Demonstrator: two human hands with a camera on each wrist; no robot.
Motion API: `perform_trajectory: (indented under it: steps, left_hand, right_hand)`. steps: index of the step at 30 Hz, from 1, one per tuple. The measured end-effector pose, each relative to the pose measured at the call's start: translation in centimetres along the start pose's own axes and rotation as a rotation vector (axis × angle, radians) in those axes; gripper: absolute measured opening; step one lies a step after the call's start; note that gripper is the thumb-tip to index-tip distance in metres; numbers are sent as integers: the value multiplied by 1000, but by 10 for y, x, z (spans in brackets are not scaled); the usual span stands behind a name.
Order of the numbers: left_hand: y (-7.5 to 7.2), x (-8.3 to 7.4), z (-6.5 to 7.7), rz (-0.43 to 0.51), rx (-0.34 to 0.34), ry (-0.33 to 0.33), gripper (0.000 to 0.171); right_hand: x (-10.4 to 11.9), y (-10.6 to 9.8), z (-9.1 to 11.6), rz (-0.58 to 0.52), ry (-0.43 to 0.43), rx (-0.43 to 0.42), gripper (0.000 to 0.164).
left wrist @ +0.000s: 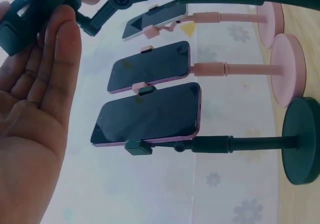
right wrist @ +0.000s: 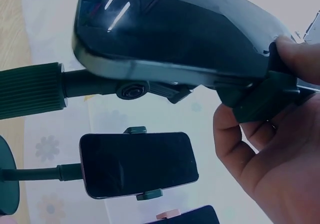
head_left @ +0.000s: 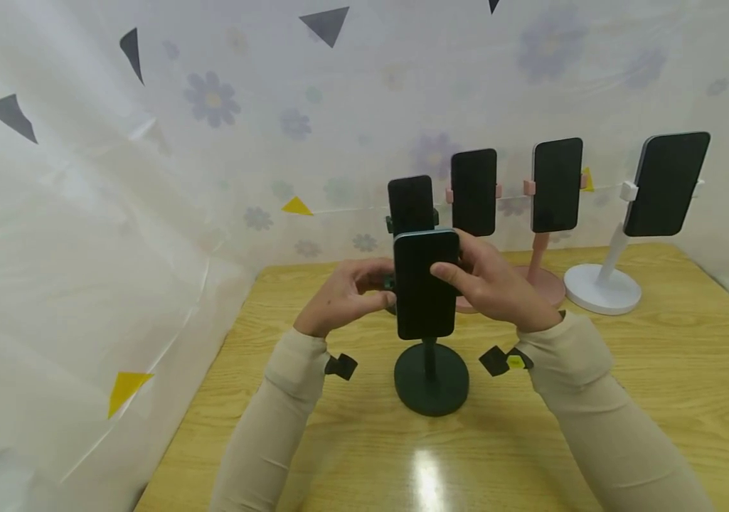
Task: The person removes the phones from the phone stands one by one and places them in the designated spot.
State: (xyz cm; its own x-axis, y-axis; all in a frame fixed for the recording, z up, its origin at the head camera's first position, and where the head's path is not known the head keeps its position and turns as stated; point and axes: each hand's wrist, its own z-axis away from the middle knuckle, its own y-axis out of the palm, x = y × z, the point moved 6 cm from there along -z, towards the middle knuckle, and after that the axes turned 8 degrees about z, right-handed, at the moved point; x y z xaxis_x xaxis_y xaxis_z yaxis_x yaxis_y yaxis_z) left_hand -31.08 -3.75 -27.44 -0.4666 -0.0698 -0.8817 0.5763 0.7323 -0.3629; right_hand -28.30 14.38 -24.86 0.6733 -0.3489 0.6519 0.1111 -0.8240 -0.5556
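Note:
A dark phone (head_left: 427,284) stands upright in the clamp of a dark green phone stand (head_left: 431,384) at the middle of the table. My left hand (head_left: 353,297) holds the clamp from the left, its thumb beside the phone's edge. The left wrist view shows those fingers against the clamp's green back (left wrist: 37,14). From the right, my right hand (head_left: 495,284) grips the clamp and phone edge, thumb over the front and fingers behind. In the right wrist view, that thumb (right wrist: 300,59) touches the clamp's end (right wrist: 265,97).
Behind stands another green stand holding a phone (head_left: 411,203). To its right are phones (head_left: 474,192) (head_left: 557,185) on pink stands and a phone (head_left: 668,183) on a white stand (head_left: 602,288). A patterned sheet (head_left: 338,128) hangs behind and left of the wooden table (head_left: 338,441).

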Motion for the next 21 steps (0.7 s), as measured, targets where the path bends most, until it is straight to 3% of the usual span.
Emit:
perform_trajectory:
  steps: [15, 21]
  left_hand:
    - [-1, 0, -1, 50, 32, 10, 38]
    - [-1, 0, -2, 27, 13, 10, 37]
  right_hand:
    - [-2, -1, 0, -32, -22, 18, 32]
    - [-1, 0, 1, -17, -30, 23, 29]
